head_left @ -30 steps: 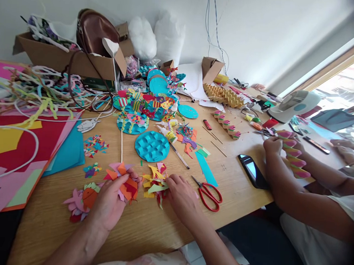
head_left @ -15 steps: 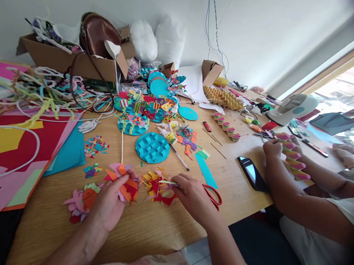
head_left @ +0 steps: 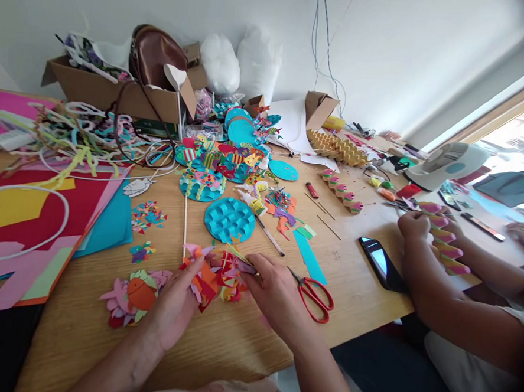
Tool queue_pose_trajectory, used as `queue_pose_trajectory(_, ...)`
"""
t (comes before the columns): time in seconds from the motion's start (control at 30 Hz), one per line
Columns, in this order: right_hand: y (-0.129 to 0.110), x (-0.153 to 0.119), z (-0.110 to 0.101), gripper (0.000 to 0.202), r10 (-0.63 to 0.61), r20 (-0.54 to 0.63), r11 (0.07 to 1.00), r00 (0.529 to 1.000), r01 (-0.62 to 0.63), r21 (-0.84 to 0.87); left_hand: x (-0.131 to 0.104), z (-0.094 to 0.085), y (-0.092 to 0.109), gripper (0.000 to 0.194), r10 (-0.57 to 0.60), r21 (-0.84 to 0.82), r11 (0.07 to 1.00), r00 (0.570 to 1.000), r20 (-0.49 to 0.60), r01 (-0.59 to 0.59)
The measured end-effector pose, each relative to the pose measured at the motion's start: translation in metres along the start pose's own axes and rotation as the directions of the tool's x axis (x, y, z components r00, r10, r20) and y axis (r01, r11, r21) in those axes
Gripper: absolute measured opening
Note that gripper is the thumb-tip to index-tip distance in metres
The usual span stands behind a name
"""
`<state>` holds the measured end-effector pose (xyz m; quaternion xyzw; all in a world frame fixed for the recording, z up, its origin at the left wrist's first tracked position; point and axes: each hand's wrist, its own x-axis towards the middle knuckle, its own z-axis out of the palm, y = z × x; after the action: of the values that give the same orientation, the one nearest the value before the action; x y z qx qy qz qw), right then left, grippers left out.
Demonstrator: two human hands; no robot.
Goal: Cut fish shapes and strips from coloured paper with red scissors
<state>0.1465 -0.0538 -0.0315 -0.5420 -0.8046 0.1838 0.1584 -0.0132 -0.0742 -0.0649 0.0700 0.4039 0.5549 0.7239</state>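
Partly hidden, paper scraps (head_left: 205,282) sit clamped in the fingers (head_left: 261,266) of left hand (head_left: 176,309) and right hand (head_left: 278,294)

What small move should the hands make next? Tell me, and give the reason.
Perhaps the right hand should pass its paper scraps into the left hand: it pinches a loose bunch close beside the left, whose fingers hold orange and red pieces.

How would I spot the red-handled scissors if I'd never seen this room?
Start at the wooden table and find the person's right hand, holding paper scraps. Just to its right, short of the phone, lie the scissors. Their looped red handles set them apart from the flat blue paper strip and the black phone.
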Motion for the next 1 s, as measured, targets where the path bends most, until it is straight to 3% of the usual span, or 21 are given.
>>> queue_pose_trajectory(0.17, -0.017, 0.005, 0.026, 0.003, 0.017, -0.028, 1.000, 0.999, -0.017, 0.008, -0.007, 0.003, -0.005, 0.024, -0.016, 0.064, 0.998, 0.971, 0.240, 0.001)
queue_pose_trajectory(0.23, -0.024, 0.006, 0.036, 0.005, -0.015, -0.009, 0.999, 1.000, 0.015, 0.032, -0.008, 0.002, -0.008, 0.022, -0.006, 0.103, 0.994, 0.965, 0.262, -0.021)
queue_pose_trajectory(0.37, -0.032, 0.004, 0.037, 0.016, -0.092, 0.067, 0.963, 0.994, 0.071, 0.261, -0.007, -0.001, -0.010, 0.019, -0.028, 0.174, 0.985, 0.984, 0.173, -0.003)
queue_pose_trajectory(0.57, -0.030, -0.002, 0.022, 0.037, -0.094, 0.183, 0.836, 0.979, -0.023, 0.548, -0.003, -0.002, -0.010, 0.017, 0.036, 0.170, 0.985, 0.999, 0.010, -0.037)
queue_pose_trajectory(0.67, -0.030, -0.003, 0.020, 0.029, -0.101, 0.172, 0.847, 0.980, -0.007, 0.532, -0.004, 0.002, -0.008, 0.014, 0.051, 0.190, 0.981, 0.999, -0.016, -0.047)
queue_pose_trajectory(0.83, -0.021, -0.004, 0.011, 0.019, -0.132, 0.003, 0.877, 0.991, 0.116, 0.466, -0.005, 0.007, -0.001, 0.010, 0.062, 0.196, 0.980, 0.995, -0.078, -0.046)
queue_pose_trajectory(1.0, 0.012, -0.002, -0.001, 0.012, 0.063, -0.009, 0.973, 0.998, -0.059, 0.223, -0.001, -0.001, 0.003, 0.011, 0.110, 0.173, 0.982, 0.981, -0.158, -0.082)
